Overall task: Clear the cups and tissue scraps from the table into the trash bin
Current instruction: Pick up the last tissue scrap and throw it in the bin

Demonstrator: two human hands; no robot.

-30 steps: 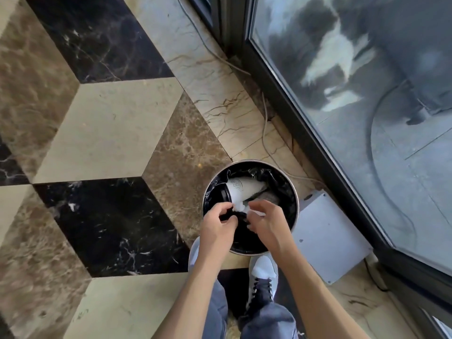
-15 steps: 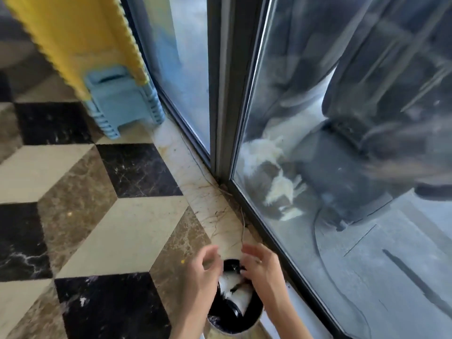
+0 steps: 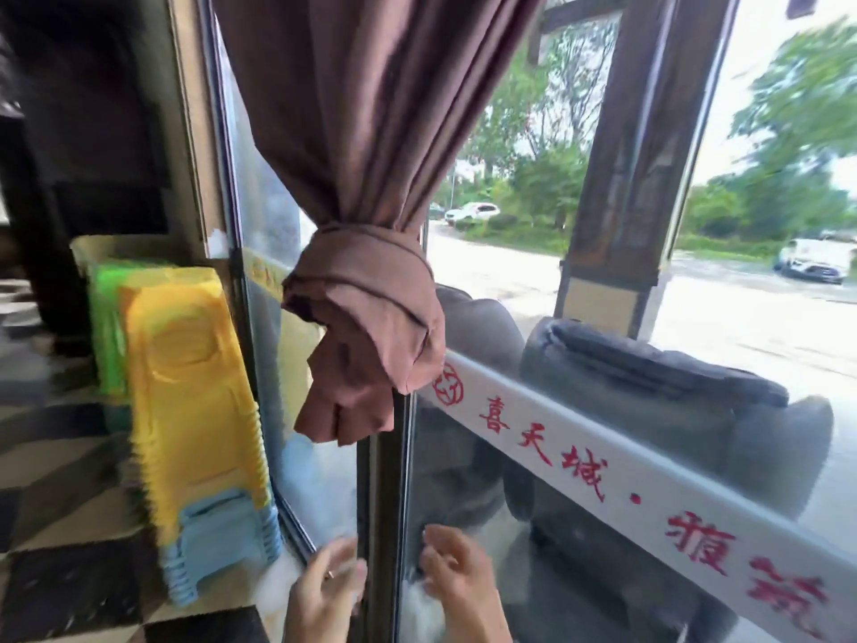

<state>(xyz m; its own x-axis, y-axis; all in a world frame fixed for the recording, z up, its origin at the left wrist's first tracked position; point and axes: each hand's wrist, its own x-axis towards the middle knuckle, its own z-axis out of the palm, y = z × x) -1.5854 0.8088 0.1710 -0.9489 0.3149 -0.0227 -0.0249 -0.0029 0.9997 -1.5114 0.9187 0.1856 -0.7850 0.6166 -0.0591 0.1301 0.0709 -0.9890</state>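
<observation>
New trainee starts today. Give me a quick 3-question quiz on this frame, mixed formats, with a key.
1. True or false: the trash bin is in view.
2. Multiple choice: the brown curtain is A) hanging loose, B) knotted, C) lying on the floor.
3. Fill in: the stack of stools by the window is mostly ____ with blue ones at the bottom.

Key:
1. False; only the left hand and right hand show at the bottom edge.
2. B
3. yellow
</observation>
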